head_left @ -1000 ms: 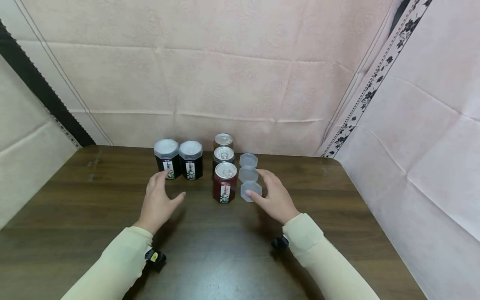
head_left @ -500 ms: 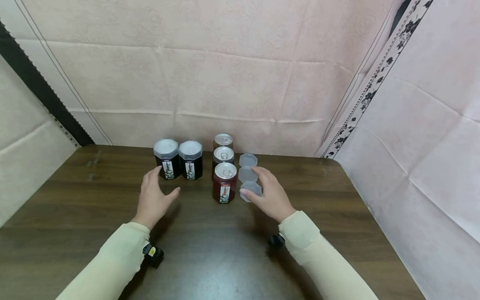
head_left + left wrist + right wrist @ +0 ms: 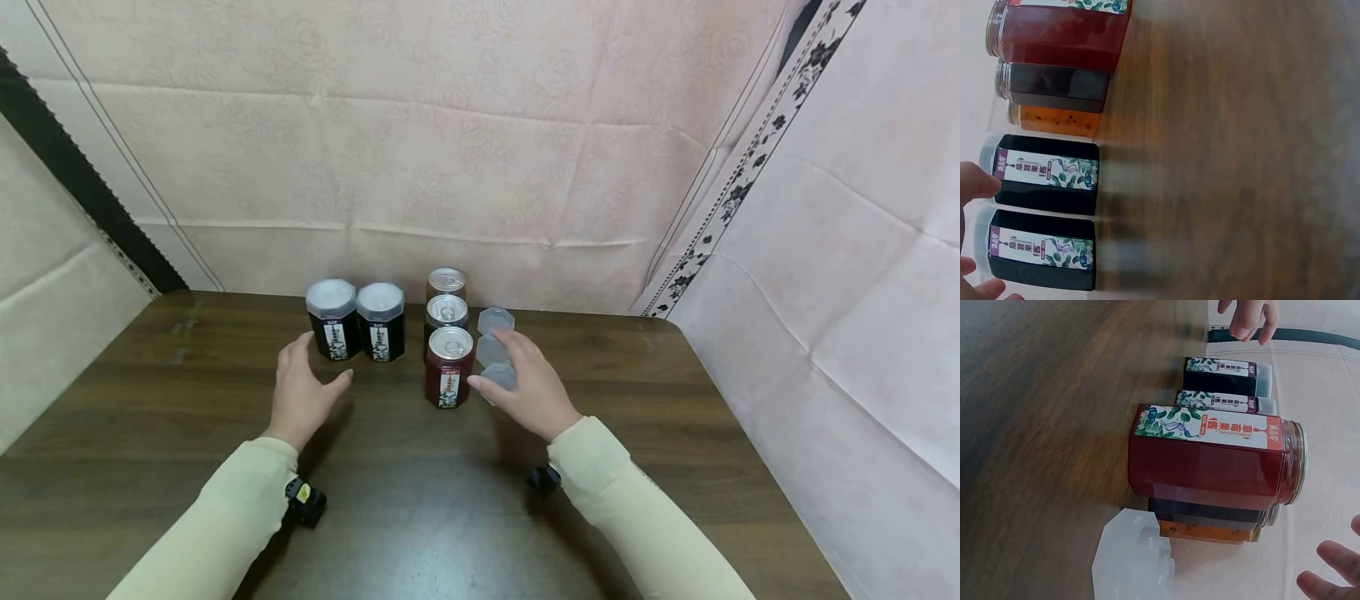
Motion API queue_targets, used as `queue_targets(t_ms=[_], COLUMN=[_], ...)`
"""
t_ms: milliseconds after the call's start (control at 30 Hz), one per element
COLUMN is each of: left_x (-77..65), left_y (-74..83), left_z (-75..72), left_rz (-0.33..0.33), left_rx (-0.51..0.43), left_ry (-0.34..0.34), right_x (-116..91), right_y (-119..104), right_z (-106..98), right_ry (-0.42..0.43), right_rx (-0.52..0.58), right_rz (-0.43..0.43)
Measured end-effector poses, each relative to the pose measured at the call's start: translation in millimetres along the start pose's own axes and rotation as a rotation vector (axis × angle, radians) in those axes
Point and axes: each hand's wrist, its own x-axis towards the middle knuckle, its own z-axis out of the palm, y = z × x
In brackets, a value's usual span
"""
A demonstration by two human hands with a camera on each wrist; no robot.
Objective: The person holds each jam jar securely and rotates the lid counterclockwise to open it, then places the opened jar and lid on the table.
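My left hand [image 3: 302, 398] hovers with spread fingers just in front of two dark jam jars [image 3: 333, 337] that wear frosted plastic caps. It holds nothing. To the right, three jam jars with bare metal pull-tab lids stand in a row going back: a red jam jar [image 3: 447, 379] in front, a dark jam jar [image 3: 1210, 512] behind it, then an orange jam jar [image 3: 1060, 120]. Three translucent caps [image 3: 496, 320] lie in a line beside that row. Over the nearer caps is my right hand [image 3: 534, 390], fingers apart and empty, its thumb tip close to the red jar.
Jars and caps sit near the back of a brown wood-grain table [image 3: 420, 500]. A pale patterned cloth [image 3: 450, 167] hangs right behind them, with more cloth [image 3: 847, 250] at the right side. Table surface stretches in front of the hands.
My right hand has shifted left, over the caps and nearer to the red jar. My left hand has drifted slightly left. The jars and caps have stayed put.
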Motion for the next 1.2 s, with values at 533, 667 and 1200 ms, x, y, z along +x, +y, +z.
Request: queue_targets(t_ms=[533, 667, 1200], left_x=[15.1, 20.0, 33.3], left_y=[-10.1, -12.0, -13.9], left_z=[1.8, 1.8, 0.6], left_rz=[-0.052, -0.066, -0.122], left_rx=[-0.026, -0.032, -0.054], left_ry=[0.000, -0.004, -0.022], right_x=[8, 11, 26], right_y=[-7, -10, -20], right_z=[8, 9, 12], right_ry=[0.011, 0.014, -0.001], right_rx=[-0.022, -0.022, -0.022], right_rz=[-0.055, -0.075, -0.130])
